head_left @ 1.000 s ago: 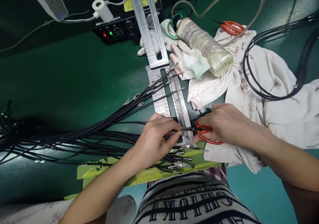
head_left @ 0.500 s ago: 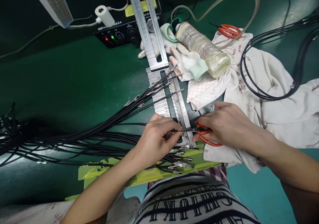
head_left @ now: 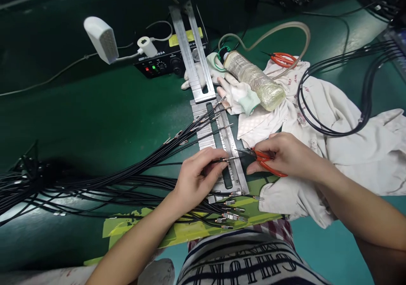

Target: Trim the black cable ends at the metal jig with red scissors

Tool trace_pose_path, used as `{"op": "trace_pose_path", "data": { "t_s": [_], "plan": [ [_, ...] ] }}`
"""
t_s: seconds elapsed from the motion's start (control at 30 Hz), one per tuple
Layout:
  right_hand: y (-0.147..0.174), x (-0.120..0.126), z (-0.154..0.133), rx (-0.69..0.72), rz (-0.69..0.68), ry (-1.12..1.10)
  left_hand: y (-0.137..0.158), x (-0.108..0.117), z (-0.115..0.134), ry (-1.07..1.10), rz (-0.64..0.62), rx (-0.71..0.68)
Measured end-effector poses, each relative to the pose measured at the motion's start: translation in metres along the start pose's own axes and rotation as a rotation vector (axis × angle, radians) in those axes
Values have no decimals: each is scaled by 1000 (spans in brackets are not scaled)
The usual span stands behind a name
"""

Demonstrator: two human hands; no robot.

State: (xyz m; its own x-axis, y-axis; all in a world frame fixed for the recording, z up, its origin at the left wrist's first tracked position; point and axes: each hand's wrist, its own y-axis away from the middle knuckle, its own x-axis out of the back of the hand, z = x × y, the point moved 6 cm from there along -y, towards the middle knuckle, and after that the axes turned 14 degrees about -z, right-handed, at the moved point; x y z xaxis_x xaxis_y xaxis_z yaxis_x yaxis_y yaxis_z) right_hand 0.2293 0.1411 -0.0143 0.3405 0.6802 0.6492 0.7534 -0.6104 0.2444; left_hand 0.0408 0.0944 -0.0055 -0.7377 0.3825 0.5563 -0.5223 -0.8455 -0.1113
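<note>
Between thumb and forefinger, my left hand [head_left: 199, 173] pinches the end of a thin black cable [head_left: 168, 164], its bared tip pointing right. My right hand [head_left: 279, 154] grips red-handled scissors [head_left: 268, 162], their blades parted beside the cable tip. Whether the blades touch the tip I cannot tell. Under both lies a slotted metal ruler plate [head_left: 234, 158] with markings. More black cables [head_left: 152, 149] with small metal connectors rest across the plate's far part. Another bundle ends in metal connectors [head_left: 233, 216] near the table's front edge.
Behind the plate stands a black control box [head_left: 168, 61] with a metal bracket. A wrapped bottle [head_left: 253, 80], white gloves [head_left: 237, 92], a white cloth [head_left: 317, 103], a second red-handled tool [head_left: 283, 59] and coiled black cables [head_left: 364, 107] lie right. A white lamp [head_left: 101, 39] hangs upper left.
The scissors have drawn back slightly to the right and their blades have opened. My left hand still pinches the cable, its tip now showing. The camera view has shifted.
</note>
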Motion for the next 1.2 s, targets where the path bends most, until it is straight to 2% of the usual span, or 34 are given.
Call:
{"op": "trace_pose_path", "data": {
  "t_s": [0.17, 0.3, 0.47, 0.63, 0.9, 1.2],
  "plan": [
    [-1, -3, 0, -15, -19, -9, 4, 0, 3, -200, -24, -141],
    [1, 3, -6, -7, -18, 150, 4, -1, 0, -337, -78, -123],
    [3, 8, -14, -23, -23, 363, -4, -2, 4, -324, -198, -43],
    [2, 2, -13, -39, -56, 430, -7, -5, 8, -270, -309, 23],
    [-3, -8, -11, -32, -127, 489, -7, -10, 5, -235, -398, 83],
    [-2, -12, -13, -53, -218, 518, -6, -12, 5, -265, -436, 79]
  ]
}}
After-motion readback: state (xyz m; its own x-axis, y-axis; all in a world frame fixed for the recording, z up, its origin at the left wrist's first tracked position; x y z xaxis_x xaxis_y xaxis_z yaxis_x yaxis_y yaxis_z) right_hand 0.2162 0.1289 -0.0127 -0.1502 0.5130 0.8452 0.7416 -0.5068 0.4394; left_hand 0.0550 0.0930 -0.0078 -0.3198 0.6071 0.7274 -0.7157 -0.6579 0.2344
